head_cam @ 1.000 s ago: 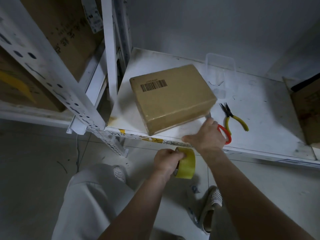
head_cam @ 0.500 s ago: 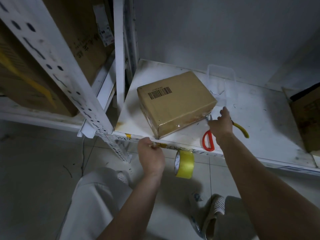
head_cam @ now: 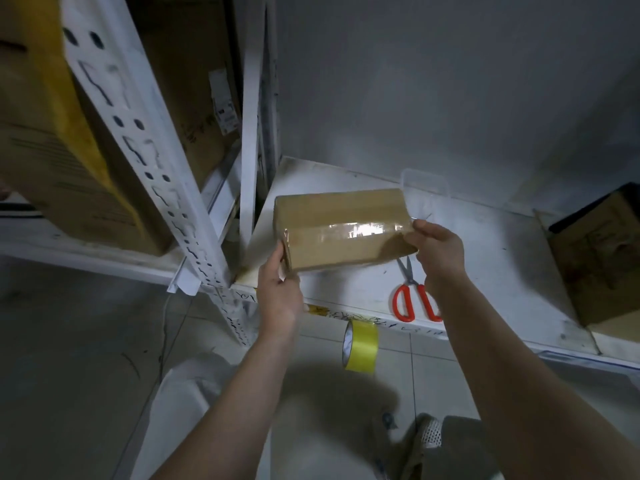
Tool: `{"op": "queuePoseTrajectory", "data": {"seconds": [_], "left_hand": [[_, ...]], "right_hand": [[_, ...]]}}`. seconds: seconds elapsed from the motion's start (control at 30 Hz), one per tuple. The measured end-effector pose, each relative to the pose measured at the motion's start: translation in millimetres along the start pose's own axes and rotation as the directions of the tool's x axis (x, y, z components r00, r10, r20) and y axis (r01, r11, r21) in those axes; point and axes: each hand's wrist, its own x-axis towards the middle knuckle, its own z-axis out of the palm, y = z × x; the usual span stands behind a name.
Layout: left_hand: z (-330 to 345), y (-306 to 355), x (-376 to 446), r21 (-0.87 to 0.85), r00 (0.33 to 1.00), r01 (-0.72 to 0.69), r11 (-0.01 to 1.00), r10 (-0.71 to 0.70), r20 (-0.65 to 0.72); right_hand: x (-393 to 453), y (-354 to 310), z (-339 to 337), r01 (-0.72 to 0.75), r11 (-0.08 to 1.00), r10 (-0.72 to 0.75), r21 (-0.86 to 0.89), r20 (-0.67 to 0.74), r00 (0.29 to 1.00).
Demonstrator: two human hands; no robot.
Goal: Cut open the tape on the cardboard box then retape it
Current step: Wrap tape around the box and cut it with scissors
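- Right now, in the head view, you have the cardboard box (head_cam: 341,230) between both hands, above the near left part of the white shelf (head_cam: 485,258), tipped so a long side with a strip of clear tape (head_cam: 349,231) faces you.
- Your left hand (head_cam: 278,292) grips the box's near left corner, thumb up along the left end and fingers curled under it.
- Your right hand (head_cam: 438,249) holds the right end, thumb on the taped face and fingers wrapped round the far side.
- Whether the box's lower edge touches the shelf, you cannot tell from this angle.
- Red-handled scissors (head_cam: 414,292) lie flat on the shelf just right of the box, blades pointing far, the handles near the shelf's front edge and partly behind your right forearm.
- A yellow tape roll (head_cam: 360,345) hangs below the shelf's front edge, between your two forearms.
- A clear plastic container (head_cam: 426,185) stands on the shelf behind the box's right end.
- A brown carton (head_cam: 602,258) sits at the far right of the shelf.
- A perforated white upright (head_cam: 145,147) slants across the left, with large cartons (head_cam: 52,140) on the rack behind it.
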Motion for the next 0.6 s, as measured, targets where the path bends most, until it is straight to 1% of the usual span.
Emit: {"op": "queuePoseTrajectory", "data": {"seconds": [0.07,0.13,0.2,0.27,0.3,0.37,0.4,0.43,0.5,0.57,0.6], "left_hand": [[-9,-3,5,-0.033,0.999,0.01,0.999,-0.009,0.033],[-13,-2,6,-0.01,0.999,-0.026,1.0,0.026,0.043],[-15,11,-1,-0.027,0.999,-0.051,0.998,0.052,0.011],[-15,16,-2,-0.023,0.999,-0.038,0.999,0.038,-0.024],[-15,17,-2,0.015,0.998,-0.031,0.999,0.032,-0.046],[-16,14,1,0.056,0.998,-0.038,0.998,0.041,-0.055],[-15,13,3,0.064,0.999,-0.041,0.997,0.043,-0.032],[-15,12,3,0.082,0.999,-0.04,0.996,0.039,0.009],[-15,14,2,0.124,0.997,-0.04,0.991,0.031,0.075],[-13,16,7,0.165,0.993,-0.071,0.984,0.055,0.104],[-13,19,10,0.17,0.992,-0.095,0.981,0.079,0.098]], "right_hand": [[-3,-7,2,0.001,1.0,-0.001,0.009,-0.021,1.0],[-3,-9,4,-0.009,1.0,0.008,-0.014,-0.027,1.0],[-4,-8,7,-0.006,0.999,0.005,-0.041,-0.023,1.0],[-4,-5,8,-0.001,0.996,-0.001,-0.087,-0.024,1.0],[-3,-3,8,0.004,0.992,-0.008,-0.124,-0.031,0.999],[-6,0,7,0.009,0.963,-0.014,-0.269,-0.018,1.0],[-8,3,7,0.0,0.94,0.002,-0.341,0.008,1.0],[-9,7,7,-0.022,0.931,0.037,-0.364,0.033,0.999],[-11,12,5,-0.068,0.95,0.09,-0.305,0.059,0.994],[-7,9,2,-0.079,0.966,0.091,-0.246,0.04,0.995],[-4,6,0,-0.078,0.972,0.084,-0.223,0.019,0.996]]}}
